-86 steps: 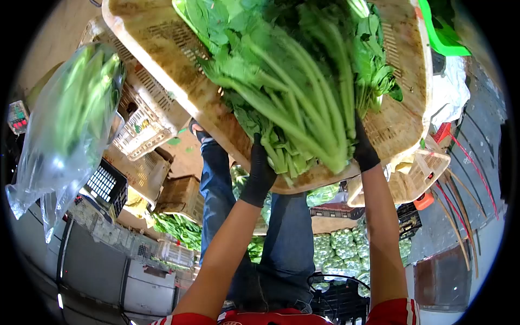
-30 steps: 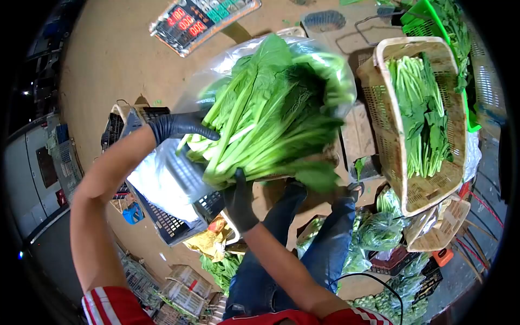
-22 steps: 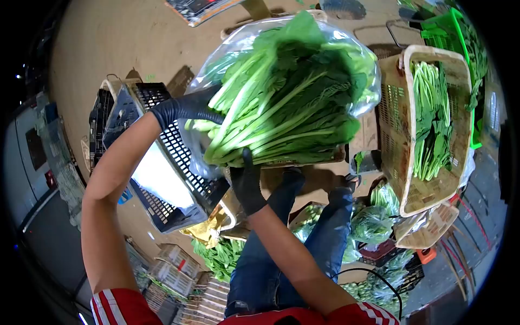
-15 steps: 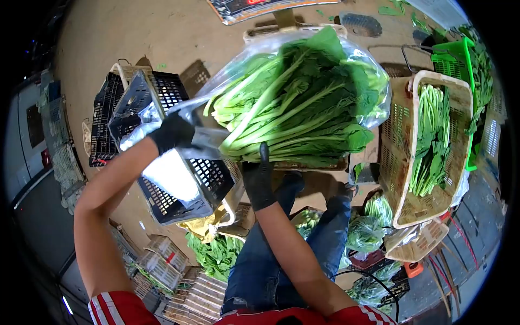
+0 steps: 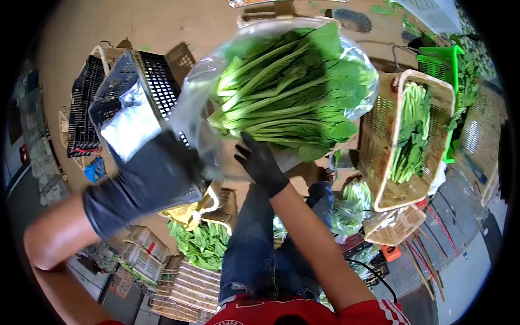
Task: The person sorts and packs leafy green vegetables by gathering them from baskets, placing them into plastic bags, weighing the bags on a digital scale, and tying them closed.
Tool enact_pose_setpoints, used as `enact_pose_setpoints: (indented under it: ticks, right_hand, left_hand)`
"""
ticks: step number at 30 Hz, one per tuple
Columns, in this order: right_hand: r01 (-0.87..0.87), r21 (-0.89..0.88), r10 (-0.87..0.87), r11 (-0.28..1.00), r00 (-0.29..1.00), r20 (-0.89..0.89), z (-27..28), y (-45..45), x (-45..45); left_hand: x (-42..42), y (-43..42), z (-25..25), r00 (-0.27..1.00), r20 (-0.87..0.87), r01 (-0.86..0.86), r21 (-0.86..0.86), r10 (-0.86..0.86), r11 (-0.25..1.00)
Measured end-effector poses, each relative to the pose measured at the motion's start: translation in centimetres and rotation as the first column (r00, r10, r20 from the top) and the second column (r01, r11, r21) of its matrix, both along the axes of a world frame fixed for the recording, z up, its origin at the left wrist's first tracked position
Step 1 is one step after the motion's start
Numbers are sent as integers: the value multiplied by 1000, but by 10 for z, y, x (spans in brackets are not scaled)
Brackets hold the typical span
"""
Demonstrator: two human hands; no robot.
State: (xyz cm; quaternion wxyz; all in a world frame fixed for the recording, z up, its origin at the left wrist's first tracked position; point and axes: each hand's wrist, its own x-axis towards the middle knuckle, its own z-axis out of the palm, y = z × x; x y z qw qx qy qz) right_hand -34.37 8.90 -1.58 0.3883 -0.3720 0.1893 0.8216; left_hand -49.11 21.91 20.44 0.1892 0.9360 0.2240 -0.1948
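A large bunch of leafy greens (image 5: 281, 92) lies in a clear plastic bag (image 5: 197, 103), stalks toward the left and leaves toward the right. My right hand (image 5: 262, 165), in a black glove, is at the lower edge of the bunch with its fingers apart, its fingertips near the stalks. My left hand (image 5: 157, 173), also black-gloved, is smeared by motion at the lower left. Its fingers cannot be made out where they meet the loose side of the bag.
Another bunch of greens (image 5: 413, 132) lies in a beige crate (image 5: 379, 162) at the right, beside a green basket (image 5: 454, 108). Dark crates (image 5: 86, 105) stand at the left, one with white plastic (image 5: 130, 130) inside. Loose greens (image 5: 200, 244) and wooden slats (image 5: 189, 287) are below.
The greens went from the beige crate to the bag. Since the last earlier frame, my left hand has moved down and nearer the camera, and my right hand's fingers have spread.
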Motion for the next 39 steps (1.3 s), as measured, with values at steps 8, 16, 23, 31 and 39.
enact_pose_setpoints:
  ticks: [8, 16, 23, 31, 39]
  right_hand:
    - [-994, 70, 388, -90, 30, 921, 60, 43, 148]
    - [-962, -125, 9, -242, -131, 991, 119, 56, 203]
    - [-877, 201, -499, -436, 421, 757, 72, 182, 65]
    - [-919, 26, -698, -394, 317, 642, 49, 208, 60]
    - [-957, -264, -785, -122, -70, 615, 266, 209, 262]
  left_hand:
    - [-17, 61, 9, 727, 457, -637, 171, 513, 752]
    - [-27, -2, -12, -421, 407, -690, -724, 811, 4]
    - [19, -11, -5, -725, 130, -303, -942, 676, -145]
    - [-4, -17, -25, -516, 56, -85, -996, 855, 14]
    - [7, -12, -20, -257, 189, -362, -928, 948, 87]
